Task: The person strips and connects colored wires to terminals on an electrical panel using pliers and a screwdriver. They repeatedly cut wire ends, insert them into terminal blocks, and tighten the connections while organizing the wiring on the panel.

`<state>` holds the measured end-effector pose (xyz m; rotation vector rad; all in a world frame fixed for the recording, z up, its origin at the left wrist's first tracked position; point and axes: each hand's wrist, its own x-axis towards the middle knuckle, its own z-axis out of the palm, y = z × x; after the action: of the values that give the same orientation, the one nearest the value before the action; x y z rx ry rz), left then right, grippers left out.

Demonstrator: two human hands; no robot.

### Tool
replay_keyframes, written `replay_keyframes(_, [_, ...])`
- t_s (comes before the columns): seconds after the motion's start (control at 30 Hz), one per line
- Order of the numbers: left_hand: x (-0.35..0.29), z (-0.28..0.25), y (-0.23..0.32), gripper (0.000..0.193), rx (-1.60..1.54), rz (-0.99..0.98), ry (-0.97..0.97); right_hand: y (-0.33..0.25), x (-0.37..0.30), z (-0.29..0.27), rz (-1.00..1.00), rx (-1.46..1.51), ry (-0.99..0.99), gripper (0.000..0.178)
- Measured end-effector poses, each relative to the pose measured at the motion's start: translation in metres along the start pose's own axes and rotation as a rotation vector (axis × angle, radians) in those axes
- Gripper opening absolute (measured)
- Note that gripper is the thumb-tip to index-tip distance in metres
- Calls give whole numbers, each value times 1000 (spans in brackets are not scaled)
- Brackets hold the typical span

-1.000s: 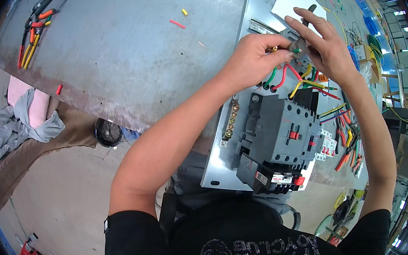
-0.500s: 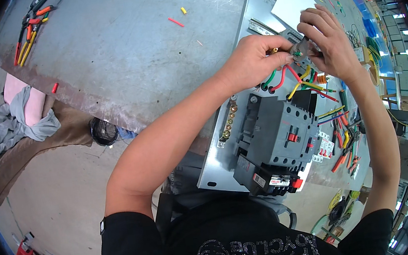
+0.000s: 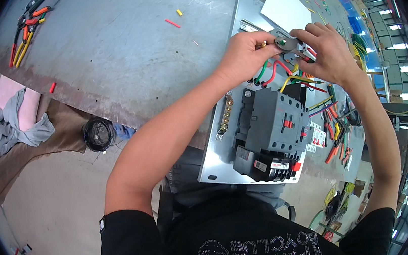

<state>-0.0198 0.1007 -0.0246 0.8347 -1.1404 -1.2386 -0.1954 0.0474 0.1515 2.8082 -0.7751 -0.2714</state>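
Above the metal mounting plate [image 3: 218, 161], my left hand [image 3: 249, 58] pinches a green wire [image 3: 261, 72] that rises from the plate. A small brass-coloured piece [image 3: 264, 44] sticks up between its fingers. Closed around pliers [image 3: 287, 44] with a grey head and red on the handle, my right hand [image 3: 327, 53] keeps the jaws against my left fingertips, where a bit of green shows. Red wire [image 3: 271, 74] and yellow wire [image 3: 287, 81] curve up beneath the hands. Nearer me on the plate sits a large grey contactor [image 3: 277, 123], with a brass terminal bar [image 3: 225, 114] to its left.
White paper [image 3: 285, 5] lies at the plate's far end. Several hand tools [image 3: 336, 131] rest on the table's right, beside small white breakers [image 3: 315, 136]. More pliers [image 3: 25, 40] lie far left. Wire scraps [image 3: 172, 23] and a red sleeve [image 3: 53, 87] are scattered across the grey table [image 3: 118, 51].
Both hands and the pliers have shifted slightly left in the picture. My right hand has turned, its raised fingers now folded lower around the pliers, and more red handle shows.
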Motion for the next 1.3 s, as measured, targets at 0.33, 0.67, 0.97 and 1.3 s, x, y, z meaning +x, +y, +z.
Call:
replay_keyframes(0.33, [7,-7,-8,17,-76,46,-70,-37,-9,-19,155,-36,-6,47])
replay_keyframes(0.67, [-3,5,-5,15,28,91,169,-88,10,-33,421,26,-270,65])
replay_keyframes(0.97, [-5,6,-5,18,38,149,192,-97,38,-39,683,329,-445,74])
replay_keyframes(1.3, [-4,7,-3,17,-36,72,120,-24,18,-7,124,-306,-116,34])
